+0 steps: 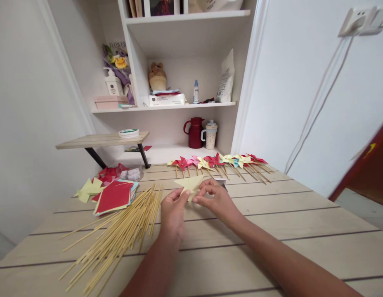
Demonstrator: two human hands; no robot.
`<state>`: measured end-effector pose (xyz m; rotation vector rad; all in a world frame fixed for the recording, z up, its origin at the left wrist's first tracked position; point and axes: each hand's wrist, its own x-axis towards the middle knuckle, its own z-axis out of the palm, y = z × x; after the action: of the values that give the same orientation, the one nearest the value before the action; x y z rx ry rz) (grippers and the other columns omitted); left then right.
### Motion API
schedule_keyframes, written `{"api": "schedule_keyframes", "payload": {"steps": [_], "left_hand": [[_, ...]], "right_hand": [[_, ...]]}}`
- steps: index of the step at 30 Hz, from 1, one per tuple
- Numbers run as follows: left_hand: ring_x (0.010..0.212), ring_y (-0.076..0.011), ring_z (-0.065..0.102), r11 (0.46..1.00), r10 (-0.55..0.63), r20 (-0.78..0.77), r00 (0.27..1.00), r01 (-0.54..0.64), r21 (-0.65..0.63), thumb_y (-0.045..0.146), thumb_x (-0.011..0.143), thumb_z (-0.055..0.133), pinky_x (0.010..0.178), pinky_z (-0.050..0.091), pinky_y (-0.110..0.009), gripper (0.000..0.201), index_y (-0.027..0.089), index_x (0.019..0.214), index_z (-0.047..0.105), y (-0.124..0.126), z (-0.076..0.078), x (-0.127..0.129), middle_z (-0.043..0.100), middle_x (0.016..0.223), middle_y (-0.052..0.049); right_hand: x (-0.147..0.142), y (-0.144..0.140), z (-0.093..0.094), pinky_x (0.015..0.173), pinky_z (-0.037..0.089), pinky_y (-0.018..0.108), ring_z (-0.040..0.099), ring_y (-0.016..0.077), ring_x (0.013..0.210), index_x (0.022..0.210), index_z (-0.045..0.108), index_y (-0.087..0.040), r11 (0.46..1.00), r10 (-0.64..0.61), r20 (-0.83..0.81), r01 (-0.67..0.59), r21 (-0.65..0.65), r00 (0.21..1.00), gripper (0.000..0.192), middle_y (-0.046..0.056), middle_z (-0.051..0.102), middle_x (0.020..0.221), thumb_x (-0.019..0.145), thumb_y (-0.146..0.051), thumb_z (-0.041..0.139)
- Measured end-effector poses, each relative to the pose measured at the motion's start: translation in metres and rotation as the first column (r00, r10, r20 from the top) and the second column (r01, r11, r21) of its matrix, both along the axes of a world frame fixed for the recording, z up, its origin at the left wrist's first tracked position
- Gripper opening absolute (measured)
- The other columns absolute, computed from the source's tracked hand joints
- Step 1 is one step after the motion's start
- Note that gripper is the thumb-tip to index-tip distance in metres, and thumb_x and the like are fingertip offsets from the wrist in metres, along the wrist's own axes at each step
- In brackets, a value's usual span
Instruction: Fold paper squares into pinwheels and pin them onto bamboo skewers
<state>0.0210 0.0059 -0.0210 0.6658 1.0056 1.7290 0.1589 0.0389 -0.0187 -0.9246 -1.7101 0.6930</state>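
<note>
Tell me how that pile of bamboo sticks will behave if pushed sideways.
The bamboo sticks look thin and round, so they would probably roll and fan out further. They seem light and stiff, likely sliding easily on the smooth wooden table.

Pale wooden slatted table [303, 231] as landmark. On its left part: fanned heap of thin bamboo sticks [117, 237], stack of red and yellow paper squares [112, 197]. Along its far edge: row of red, yellow, pink paper pinwheels [219, 161]. Beyond it: dark red thermos jug [194, 132], white shelf unit [185, 105].

Left hand [173, 212]: fingertips pinched, forearm reaching forward.
Right hand [218, 200]: fingers curled, pinching, just beside the left hand.
</note>
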Motion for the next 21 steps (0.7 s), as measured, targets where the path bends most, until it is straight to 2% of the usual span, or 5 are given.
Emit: {"api": "schedule_keyframes", "payload": {"steps": [5, 11, 15, 18, 21], "left_hand": [[0.077, -0.0170, 0.069, 0.999, 0.036, -0.106, 0.994, -0.032, 0.042, 0.025, 0.063, 0.085, 0.077, 0.052, -0.028, 0.026, 0.014, 0.086, 0.077, -0.001, 0.002, -0.004, 0.077, 0.086, -0.007], [0.087, -0.0185, 0.071, 0.999, -0.048, 0.076, 0.996, 0.047, 0.022, 0.016, 0.067, 0.084, 0.086, 0.054, -0.029, 0.022, 0.014, 0.087, 0.076, 0.001, 0.011, -0.010, 0.078, 0.088, -0.007], [0.095, -0.0195, 0.071, 0.985, -0.167, 0.304, 0.938, 0.171, 0.013, 0.009, 0.076, 0.074, 0.092, 0.055, -0.029, 0.014, 0.015, 0.089, 0.074, 0.005, 0.014, -0.017, 0.078, 0.094, -0.009], [0.093, -0.0177, 0.072, 0.987, -0.138, 0.372, 0.918, 0.159, -0.026, 0.004, 0.082, 0.067, 0.090, 0.056, -0.026, 0.016, 0.015, 0.093, 0.073, 0.007, 0.015, -0.022, 0.078, 0.093, -0.008], [0.086, -0.0166, 0.073, 0.982, -0.111, 0.402, 0.909, 0.162, -0.094, 0.003, 0.085, 0.063, 0.085, 0.057, -0.024, 0.016, 0.014, 0.094, 0.072, 0.008, 0.016, -0.024, 0.077, 0.090, -0.008]], "right_hand": [[0.008, -0.003, 0.012, 0.085, 0.048, 0.040, 0.057, 0.0243, 0.093, 0.088, 0.073, -0.025, 0.965, -0.159, 0.003, 0.155, 0.213, 0.987, 0.014, 0.005, 0.054, 0.095, 0.078, -0.034, 0.076], [0.017, -0.006, 0.024, 0.105, 0.039, 0.053, 0.046, 0.0320, 0.125, 0.133, 0.055, -0.031, 0.890, -0.262, 0.036, 0.227, 0.395, 0.964, 0.051, 0.011, 0.050, 0.128, 0.085, -0.033, 0.070], [0.015, -0.009, 0.019, 0.094, 0.046, 0.045, 0.052, 0.0271, 0.109, 0.123, 0.063, -0.029, 0.861, -0.234, 0.077, 0.171, 0.478, 0.969, 0.036, 0.008, 0.053, 0.111, 0.088, -0.023, 0.065], [0.009, -0.012, 0.011, 0.079, 0.046, 0.038, 0.053, 0.0228, 0.089, 0.107, 0.071, -0.028, 0.815, -0.255, 0.204, 0.096, 0.572, 0.945, 0.026, 0.006, 0.053, 0.093, 0.089, -0.016, 0.059], [0.002, -0.013, 0.003, 0.073, 0.040, 0.034, 0.050, 0.0205, 0.083, 0.108, 0.071, -0.028, 0.787, -0.307, 0.371, 0.015, 0.616, 0.876, 0.030, 0.005, 0.056, 0.091, 0.089, -0.012, 0.055]]}}
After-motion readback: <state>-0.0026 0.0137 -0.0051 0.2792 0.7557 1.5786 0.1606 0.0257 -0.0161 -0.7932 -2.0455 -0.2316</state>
